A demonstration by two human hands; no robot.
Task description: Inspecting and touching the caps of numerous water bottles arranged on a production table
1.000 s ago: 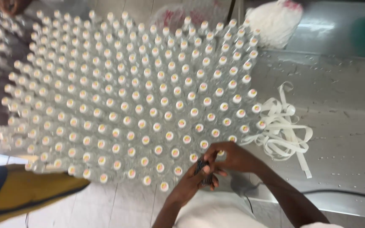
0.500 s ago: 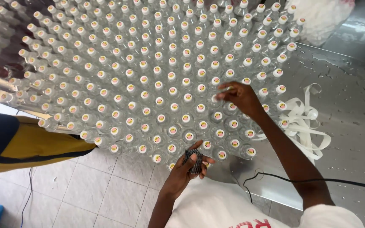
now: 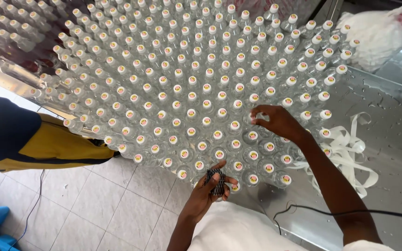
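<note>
Beyond the counter's left edge, someone in a dark and yellow garment (image 3: 33, 144) is standing over the tiled floor (image 3: 94, 204). Near the front edge, the left hand (image 3: 208, 188) is curling its fingers around a small dark ridged object (image 3: 216, 180). Further right, the right hand (image 3: 275, 122) is pinching the white cap of one clear plastic bottle (image 3: 252, 122) among tightly packed rows covering the wet steel counter (image 3: 396, 153). Judging by the crowding, a careless tug is risking toppling neighbours. White strapping ribbon (image 3: 350, 148) is lying loose at the right.

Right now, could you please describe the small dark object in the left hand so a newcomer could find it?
Start at the big block of clear capped bottles on the wet steel table. At its near edge, the left hand pinches a small dark ridged piece, the only black thing among pale caps.
</note>
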